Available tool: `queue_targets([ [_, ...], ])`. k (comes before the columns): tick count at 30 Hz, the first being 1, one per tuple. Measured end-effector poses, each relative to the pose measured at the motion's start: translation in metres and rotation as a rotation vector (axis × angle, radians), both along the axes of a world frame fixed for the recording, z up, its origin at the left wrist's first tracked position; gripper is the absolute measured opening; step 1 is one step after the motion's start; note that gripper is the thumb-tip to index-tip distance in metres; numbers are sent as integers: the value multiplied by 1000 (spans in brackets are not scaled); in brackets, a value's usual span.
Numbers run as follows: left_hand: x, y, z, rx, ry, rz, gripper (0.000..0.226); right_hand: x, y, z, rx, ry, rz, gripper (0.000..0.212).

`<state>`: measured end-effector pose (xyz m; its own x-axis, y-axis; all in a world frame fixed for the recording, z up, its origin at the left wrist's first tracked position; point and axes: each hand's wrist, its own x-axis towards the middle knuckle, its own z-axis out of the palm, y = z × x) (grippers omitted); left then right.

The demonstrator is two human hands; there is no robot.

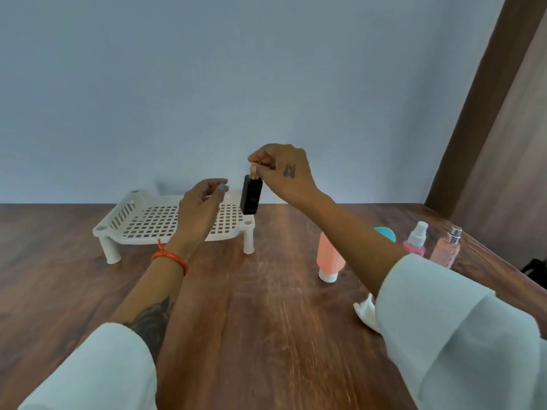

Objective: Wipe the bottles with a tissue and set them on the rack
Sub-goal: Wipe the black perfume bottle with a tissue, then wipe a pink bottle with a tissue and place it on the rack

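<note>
My right hand [284, 173] pinches the top of a small black rectangular bottle [251, 195], which hangs in the air above the right end of the white slotted rack [130, 214]. Just left of the bottle, over the rack, my left hand [201, 208] hovers with its fingers apart and nothing in it. A white tissue [367, 315] lies crumpled on the wooden table [266, 321], partly under my right sleeve. An orange tube [328, 258] stands on its white cap at the right.
Behind my right forearm sits a teal round object [386, 233], mostly hidden. Two pink spray bottles, one with a white top [416, 239] and one with a silver top [447, 248], stand near the table's right edge. A blue wall rises right behind the rack.
</note>
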<state>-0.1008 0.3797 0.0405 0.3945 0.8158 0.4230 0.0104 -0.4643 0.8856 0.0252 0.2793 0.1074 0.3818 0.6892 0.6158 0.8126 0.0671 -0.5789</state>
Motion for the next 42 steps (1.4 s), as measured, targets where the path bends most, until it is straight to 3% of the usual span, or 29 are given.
queue_targets([
  [7,8,26,-23,16,162,56,25,4,54,-25,-65,-4,23,17],
  [18,13,32,-29,-79,177,-10,28,4,70,-45,-197,-105,-6,19],
  [23,13,30,-28,-12,204,32,28,7,70,-48,-212,-64,-2,21],
  [28,8,17,-18,88,173,103,28,6,62,-45,-246,18,33,39],
  [42,27,-107,45,302,43,-92,35,26,-67,-6,50,-86,-99,39],
])
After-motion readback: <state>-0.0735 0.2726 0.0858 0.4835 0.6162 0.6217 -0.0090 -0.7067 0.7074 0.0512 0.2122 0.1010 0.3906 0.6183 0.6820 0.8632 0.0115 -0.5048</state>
